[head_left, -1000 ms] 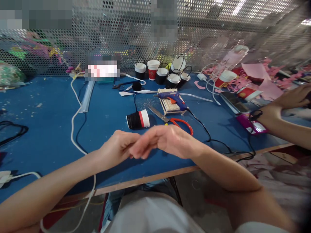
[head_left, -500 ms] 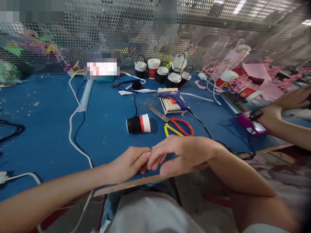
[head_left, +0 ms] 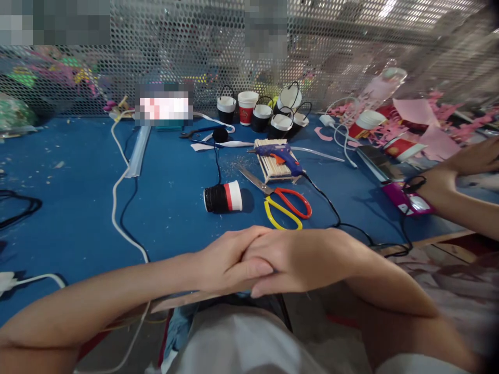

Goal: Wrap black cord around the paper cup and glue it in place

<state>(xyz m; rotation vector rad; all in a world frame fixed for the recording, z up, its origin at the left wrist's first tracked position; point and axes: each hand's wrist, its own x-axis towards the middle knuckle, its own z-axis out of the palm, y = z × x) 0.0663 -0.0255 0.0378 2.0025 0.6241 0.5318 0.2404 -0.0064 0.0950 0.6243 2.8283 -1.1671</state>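
Note:
At the table's front edge my left hand [head_left: 228, 265] is wrapped round the fingers of my right hand [head_left: 307, 257], its thumb lying over them. The right hand's fingers are mostly hidden; its thumb shows below. Beyond the hands a paper cup [head_left: 223, 198], partly wound with black yarn, lies on its side. The yarn runs back to a black ball [head_left: 220, 135]. Scissors [head_left: 277, 200] with one red and one yellow handle lie just beyond my right hand. A blue glue gun [head_left: 283, 156] rests on a small stick rack [head_left: 268, 169].
Several black-wrapped cups [head_left: 261, 118] stand by the perforated metal screen [head_left: 218, 57]. A white cable [head_left: 115, 208] crosses the blue table [head_left: 78, 208]. At right, another person's hand [head_left: 440, 182] is near a purple packet [head_left: 409, 200] and a phone [head_left: 378, 162].
My hands were touching at the fingertips, with the right fingers partly spread. They have slid together, and the left hand is now closed round the right. The table items have stayed put.

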